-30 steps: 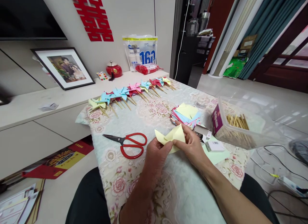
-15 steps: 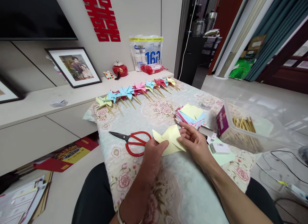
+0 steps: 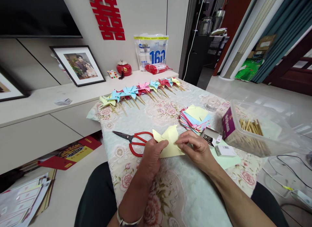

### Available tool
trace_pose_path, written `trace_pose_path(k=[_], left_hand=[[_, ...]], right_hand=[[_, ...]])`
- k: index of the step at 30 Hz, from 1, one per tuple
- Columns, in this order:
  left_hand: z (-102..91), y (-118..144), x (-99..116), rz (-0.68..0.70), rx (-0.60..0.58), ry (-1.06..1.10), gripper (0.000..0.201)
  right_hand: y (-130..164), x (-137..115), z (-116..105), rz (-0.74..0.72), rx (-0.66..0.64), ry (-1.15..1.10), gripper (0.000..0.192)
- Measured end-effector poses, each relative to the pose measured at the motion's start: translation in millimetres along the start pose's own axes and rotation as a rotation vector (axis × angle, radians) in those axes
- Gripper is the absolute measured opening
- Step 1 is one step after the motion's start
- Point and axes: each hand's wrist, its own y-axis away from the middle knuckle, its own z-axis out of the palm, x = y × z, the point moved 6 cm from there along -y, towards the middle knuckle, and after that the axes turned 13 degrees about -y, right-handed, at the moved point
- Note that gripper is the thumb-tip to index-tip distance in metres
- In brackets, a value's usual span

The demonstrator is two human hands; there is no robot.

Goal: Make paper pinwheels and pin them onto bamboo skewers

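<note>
My left hand [image 3: 154, 149] grips a pale yellow paper sheet [image 3: 172, 134] with its thumb pressed on top, near the middle of the sheet. Flaps of the paper are folded up at its upper edge. At the sheet's right side my right hand [image 3: 195, 147] is closed, thumb and forefinger pinched on the paper's edge. Red-handled scissors [image 3: 134, 140] lie left of my left hand, blades pointing left. Just beyond my right hand is a stack of coloured paper squares [image 3: 195, 118], a yellow one uppermost. Beside that hand an opened small box [image 3: 211, 136] shows small dark metal pieces.
A row of paper pinwheels [image 3: 131, 92] on sticks lies along the table's far edge. A clear plastic bin [image 3: 251, 123] with sticks [image 3: 251, 127] stands at the right, near a small white box [image 3: 225, 151] and a tape roll [image 3: 212, 104]. Beyond is a cabinet [image 3: 73, 105].
My right hand's fingers have drawn together, from spread at the paper's upper right to a pinch at its right side. My left hand keeps its hold. The whole view has shifted slightly.
</note>
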Motion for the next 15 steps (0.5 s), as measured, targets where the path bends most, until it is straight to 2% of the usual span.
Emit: trace_pose_path(k=[8,15], left_hand=[[-3.3,1.4,3.3,-0.002,0.022,-0.028,0.024],[-5.5,-1.0,0.7,0.016,0.065,-0.063,0.023]], right_hand=[[2.4,1.0,7.9,0.018,-0.153,-0.06,0.018],[1.9,-0.4,10.0,0.055,-0.199,-0.099,0.011]])
